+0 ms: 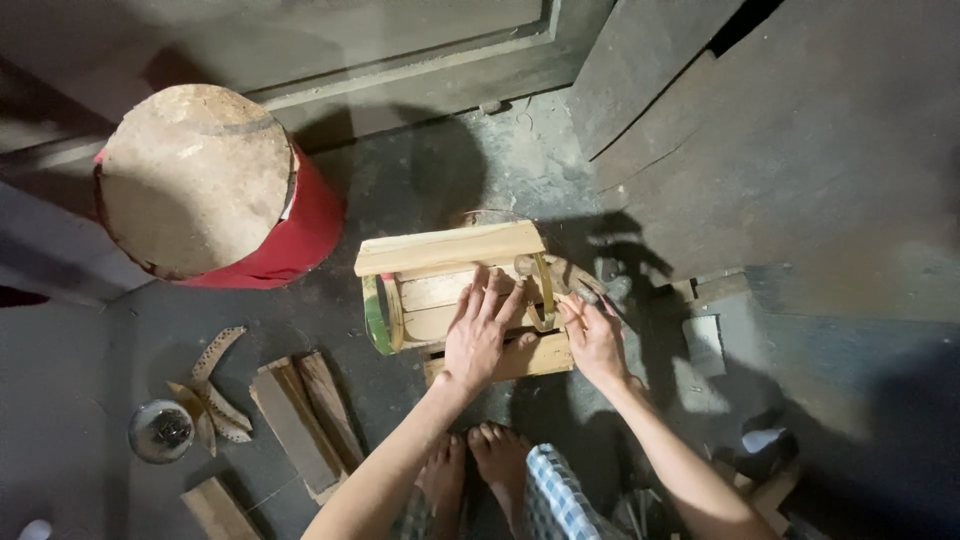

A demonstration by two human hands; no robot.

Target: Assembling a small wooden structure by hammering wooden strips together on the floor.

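Left hand (483, 335) open, flat on wooden slat frame (455, 290); right hand (592, 335) pinching bamboo hoop (543, 295) at frame's right end. Red drum stool (215, 190) far beyond left hand; wood offcuts (305, 415) beside left forearm.

A floor workshop: wood offcuts (300, 415) litter bare concrete floor (420, 180)

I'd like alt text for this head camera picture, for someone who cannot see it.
Seen from above, a person's left hand lies flat on a small wooden slat frame bound with bent bamboo hoops on a dark floor, while the right hand fingers a hoop at its end. A round block on a red drum and wood offcuts lie nearby.
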